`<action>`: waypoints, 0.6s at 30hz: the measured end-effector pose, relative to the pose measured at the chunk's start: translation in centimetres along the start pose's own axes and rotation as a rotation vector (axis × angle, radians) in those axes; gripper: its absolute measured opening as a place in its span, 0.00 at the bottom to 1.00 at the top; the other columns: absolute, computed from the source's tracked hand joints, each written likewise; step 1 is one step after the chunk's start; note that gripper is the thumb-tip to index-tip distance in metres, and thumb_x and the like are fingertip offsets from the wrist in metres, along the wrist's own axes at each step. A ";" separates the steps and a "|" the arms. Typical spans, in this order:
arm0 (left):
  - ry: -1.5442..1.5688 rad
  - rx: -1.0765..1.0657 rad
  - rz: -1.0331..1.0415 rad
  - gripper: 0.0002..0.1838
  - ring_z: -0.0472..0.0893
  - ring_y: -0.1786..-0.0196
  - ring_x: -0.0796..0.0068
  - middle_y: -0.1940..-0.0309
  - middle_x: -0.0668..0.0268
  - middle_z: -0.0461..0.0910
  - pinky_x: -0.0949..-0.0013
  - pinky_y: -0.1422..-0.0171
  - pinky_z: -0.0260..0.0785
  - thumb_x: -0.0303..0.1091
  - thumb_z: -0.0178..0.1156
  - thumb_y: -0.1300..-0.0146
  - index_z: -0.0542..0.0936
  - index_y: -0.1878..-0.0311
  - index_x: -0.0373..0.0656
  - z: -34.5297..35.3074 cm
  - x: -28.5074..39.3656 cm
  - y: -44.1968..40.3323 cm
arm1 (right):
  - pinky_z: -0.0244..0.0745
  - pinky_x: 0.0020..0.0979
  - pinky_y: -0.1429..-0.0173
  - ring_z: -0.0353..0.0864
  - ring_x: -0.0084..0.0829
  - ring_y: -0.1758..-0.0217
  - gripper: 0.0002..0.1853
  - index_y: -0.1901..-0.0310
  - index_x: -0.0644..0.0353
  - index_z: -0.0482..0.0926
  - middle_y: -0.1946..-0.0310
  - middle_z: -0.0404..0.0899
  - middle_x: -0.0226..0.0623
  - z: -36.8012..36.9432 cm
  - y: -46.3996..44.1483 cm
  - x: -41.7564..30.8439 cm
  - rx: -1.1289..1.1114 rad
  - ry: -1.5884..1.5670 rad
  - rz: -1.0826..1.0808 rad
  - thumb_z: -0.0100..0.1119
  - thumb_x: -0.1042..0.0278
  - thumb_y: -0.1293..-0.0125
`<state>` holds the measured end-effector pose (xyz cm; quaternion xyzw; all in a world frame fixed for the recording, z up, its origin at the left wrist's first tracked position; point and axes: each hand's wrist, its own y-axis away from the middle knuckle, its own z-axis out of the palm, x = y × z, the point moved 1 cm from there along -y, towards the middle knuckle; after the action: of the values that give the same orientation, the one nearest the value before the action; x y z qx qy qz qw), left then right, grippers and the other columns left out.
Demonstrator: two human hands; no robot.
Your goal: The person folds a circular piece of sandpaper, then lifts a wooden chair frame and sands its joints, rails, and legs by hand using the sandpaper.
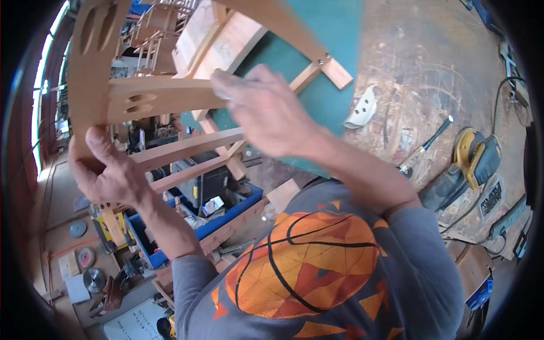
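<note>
A wooden chair frame (170, 90) with slotted mortises takes up the upper left, partly resting over the green mat (334, 45). My left hand (107, 170) is wrapped round its left upright, the thumb pressed on the near face. On the crosspiece, my right hand (266, 107) has its fingers bent together against the wood. A small tan edge shows at those fingertips, too small to name. Screw heads mark the joint at the far end of the frame's upper bar (326, 59). More rails of the frame run below my right hand.
On the worn bench (419, 62) to the right lie a white holed plate (362, 107), a slim dark-handled tool (430, 139) and a yellow-and-black sander (476, 156) with a cable. At lower left are a blue tray (198, 229), a black case (192, 181) and a saw blade (94, 280).
</note>
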<state>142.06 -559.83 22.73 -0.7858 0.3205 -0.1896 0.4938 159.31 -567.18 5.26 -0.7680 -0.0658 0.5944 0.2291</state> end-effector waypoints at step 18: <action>-0.013 0.004 0.055 0.23 0.84 0.62 0.70 0.62 0.58 0.86 0.69 0.57 0.75 0.47 0.70 0.28 0.82 0.50 0.32 -0.2 -0.9 0.0 | 0.58 0.57 0.21 0.69 0.53 0.23 0.27 0.28 0.56 0.77 0.30 0.78 0.43 1.4 -3.2 0.9 0.170 -0.161 -0.354 0.56 0.72 0.29</action>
<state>141.31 -559.32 22.84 -0.7768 0.3384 -0.1713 0.5027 158.76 -563.61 5.57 -0.6724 -0.1674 0.6078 0.3878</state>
